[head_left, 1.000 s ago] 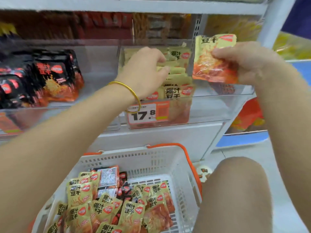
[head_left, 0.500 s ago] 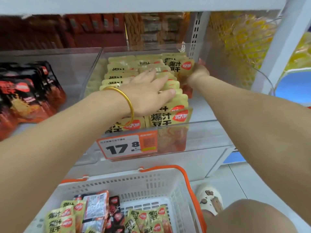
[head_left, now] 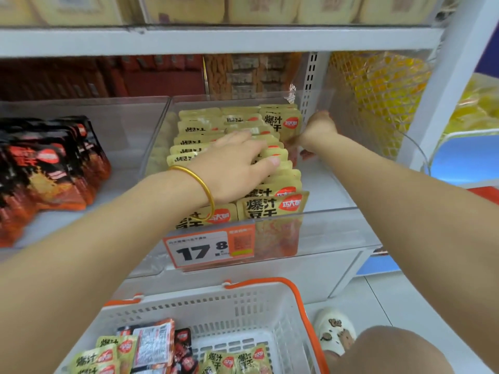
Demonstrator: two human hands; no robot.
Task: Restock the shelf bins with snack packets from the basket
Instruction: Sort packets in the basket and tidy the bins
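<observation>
- The left hand [head_left: 237,163], a gold bangle [head_left: 201,188] on its wrist, is laid flat and spread across the tops of the yellow snack packets [head_left: 272,209] standing in rows inside the clear plastic shelf bin [head_left: 337,230] — fingers splayed, pressing on the stack, nothing pinched.
- The right hand [head_left: 320,130] is reached deep into the same bin at its back right corner, beside the rearmost yellow packet [head_left: 280,121]; an orange-red packet edge [head_left: 306,153] is glimpsed just under the wrist, but the fingers are hidden, so whether anything is gripped cannot be told.
- An orange-and-white price tag [head_left: 209,247] reading 17.8 is seen fixed on the bin's front wall.
- To the left, black-and-orange snack packets [head_left: 48,171] are leaned in a neighbouring clear bin [head_left: 129,109], well apart from both hands.
- Below, the white plastic basket [head_left: 243,300] with an orange handle [head_left: 302,300] is parked on the floor in front of the shelf — more yellow packets [head_left: 237,359] and a few red and black ones [head_left: 183,346] are piled in its bottom.
- A yellow mesh bag of goods [head_left: 378,98] is hung to the right of the bin, past the white perforated shelf upright [head_left: 310,85].
- A bare knee [head_left: 391,352] and a cream clog shoe [head_left: 334,330] are caught at the lower right, just beside the basket.
</observation>
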